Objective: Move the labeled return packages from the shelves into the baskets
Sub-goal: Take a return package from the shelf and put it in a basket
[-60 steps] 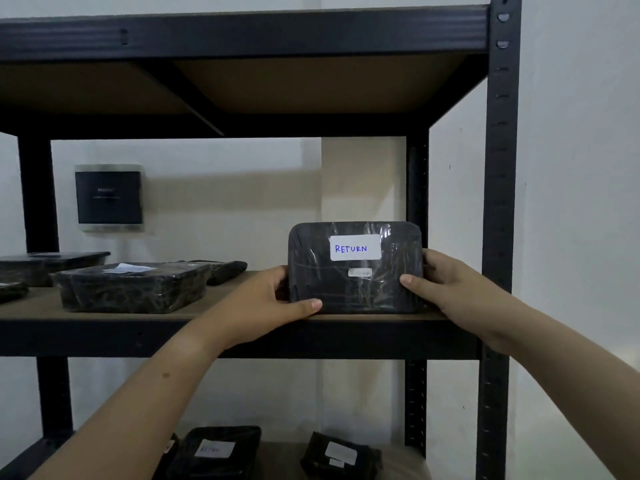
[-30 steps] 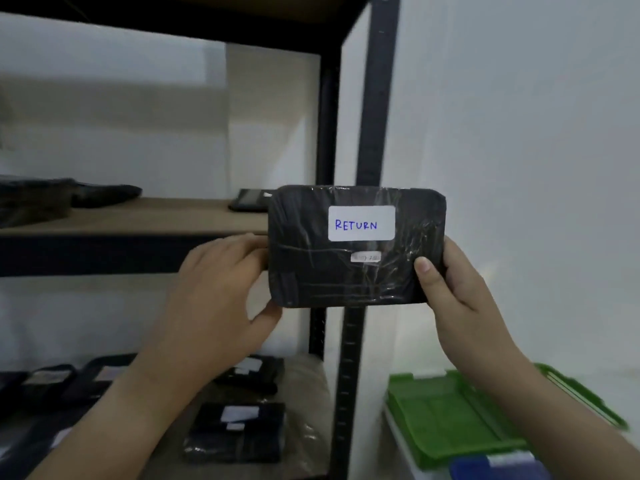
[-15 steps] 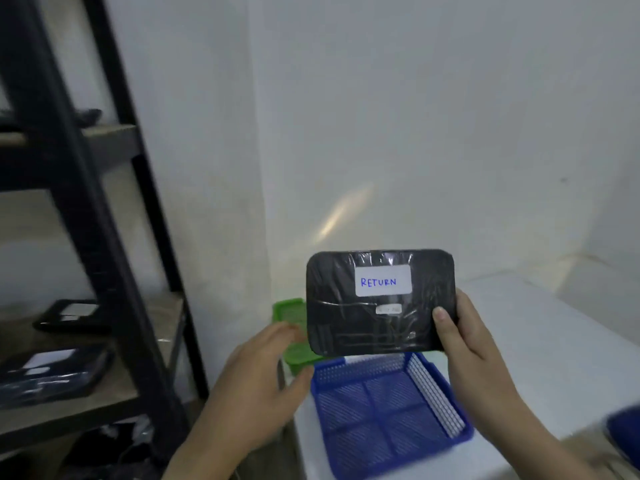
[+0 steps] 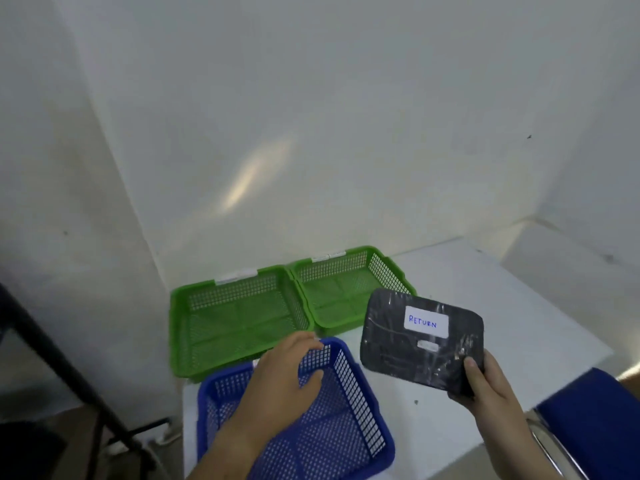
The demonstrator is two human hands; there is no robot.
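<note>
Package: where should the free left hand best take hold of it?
Its bare left short edge, coming from the left. The package is flat and tilted, and the right hand grips only its lower right corner, so that edge is clear.

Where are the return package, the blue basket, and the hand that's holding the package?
package [image 4: 408, 353]: head view, on the black wrap below the label.
blue basket [image 4: 356, 396]: head view, on its right mesh wall.
right hand [image 4: 488, 386]: head view, on the middle of the hand, below the thumb.

Glossy film-wrapped black package [image 4: 408, 344], white paper label [image 4: 426, 321], perforated plastic baskets [image 4: 221, 393], smooth white table [image 4: 519, 306]
</note>
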